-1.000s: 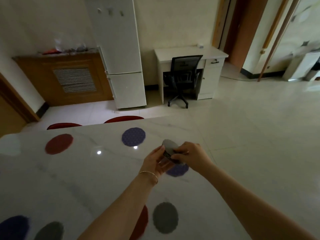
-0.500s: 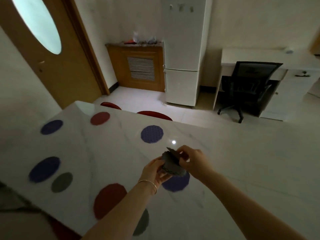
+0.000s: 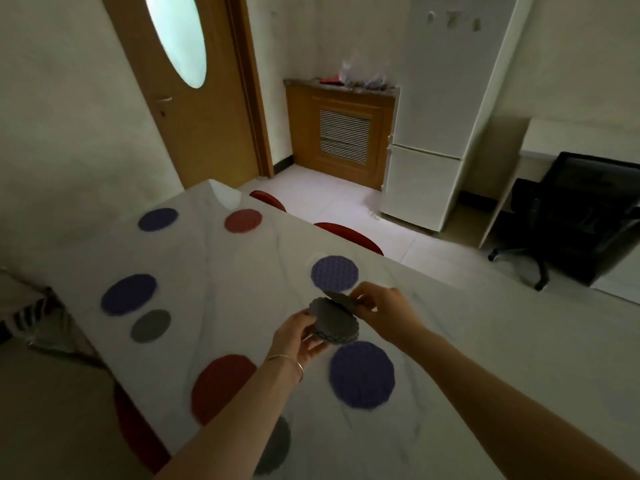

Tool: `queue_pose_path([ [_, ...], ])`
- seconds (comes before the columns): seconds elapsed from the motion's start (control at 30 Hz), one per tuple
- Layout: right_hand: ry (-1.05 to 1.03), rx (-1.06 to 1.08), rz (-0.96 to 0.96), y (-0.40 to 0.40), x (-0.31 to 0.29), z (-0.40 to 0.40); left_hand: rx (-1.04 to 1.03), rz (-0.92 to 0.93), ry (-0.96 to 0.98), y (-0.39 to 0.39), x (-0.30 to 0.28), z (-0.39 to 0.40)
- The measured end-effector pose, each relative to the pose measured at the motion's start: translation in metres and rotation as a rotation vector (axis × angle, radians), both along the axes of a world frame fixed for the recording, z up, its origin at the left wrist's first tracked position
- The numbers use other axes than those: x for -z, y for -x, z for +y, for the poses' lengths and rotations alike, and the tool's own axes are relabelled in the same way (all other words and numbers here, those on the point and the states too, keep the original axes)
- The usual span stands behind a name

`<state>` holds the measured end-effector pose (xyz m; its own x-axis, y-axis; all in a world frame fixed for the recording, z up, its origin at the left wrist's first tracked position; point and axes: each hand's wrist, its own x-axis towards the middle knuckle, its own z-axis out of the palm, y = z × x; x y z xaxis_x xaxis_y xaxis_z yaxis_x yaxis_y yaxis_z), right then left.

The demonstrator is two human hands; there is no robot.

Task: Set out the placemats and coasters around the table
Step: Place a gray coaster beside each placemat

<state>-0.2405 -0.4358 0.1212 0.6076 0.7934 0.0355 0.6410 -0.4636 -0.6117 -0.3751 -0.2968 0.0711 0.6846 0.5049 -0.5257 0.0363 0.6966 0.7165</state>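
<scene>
While L hand (image 3: 299, 336) cups coaster stack (image 3: 335, 322), R fingers (image 3: 360, 301) pinch top.

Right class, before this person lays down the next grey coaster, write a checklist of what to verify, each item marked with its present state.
1. Left hand holds the grey stack securely: ok.
2. Right hand has only the top coaster pinched: cannot tell.
3. Top coaster lifted clear of the stack: not ok, one edge raised only.
4. Purple mat by the far edge lacks a grey coaster beside it: ok.
5. Bare table free beside that mat: ok.
</scene>
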Motion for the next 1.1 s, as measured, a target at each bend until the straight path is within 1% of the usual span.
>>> queue_pose_path([
  [0.2,-0.112,-0.158,0.033,-0.053,0.023,0.005,-0.186,0.067,-0.011,-0.026,0.005,-0.016],
  [0.27,-0.124,-0.225,0.070,-0.072,0.032,-0.002,-0.267,0.099,-0.010,-0.039,0.005,-0.032],
  [0.37,-0.141,-0.260,0.135,-0.098,0.043,-0.018,-0.357,0.121,0.030,-0.056,0.001,-0.059],
  [0.47,-0.096,-0.268,0.163,-0.129,0.050,-0.030,-0.424,0.120,0.080,-0.073,-0.004,-0.083],
  [0.6,-0.005,-0.212,0.144,-0.154,0.064,-0.034,-0.525,0.127,0.124,-0.079,-0.001,-0.099],
  [0.7,0.069,-0.197,0.054,-0.160,0.078,-0.037,-0.599,0.140,0.148,-0.073,0.009,-0.100],
  [0.8,0.130,-0.184,-0.114,-0.163,0.092,-0.044,-0.667,0.155,0.186,-0.064,0.027,-0.099],
  [0.9,0.162,-0.145,-0.232,-0.163,0.107,-0.051,-0.701,0.161,0.230,-0.060,0.043,-0.098],
  [0.93,0.175,-0.161,-0.280,-0.163,0.110,-0.053,-0.709,0.157,0.237,-0.060,0.048,-0.099],
  [1.0,0.150,-0.263,-0.378,-0.162,0.118,-0.054,-0.709,0.147,0.255,-0.059,0.058,-0.102],
  [1.07,0.081,-0.391,-0.397,-0.160,0.126,-0.058,-0.697,0.134,0.267,-0.059,0.066,-0.104],
  [1.1,0.085,-0.435,-0.413,-0.158,0.131,-0.061,-0.694,0.132,0.269,-0.058,0.069,-0.105],
])
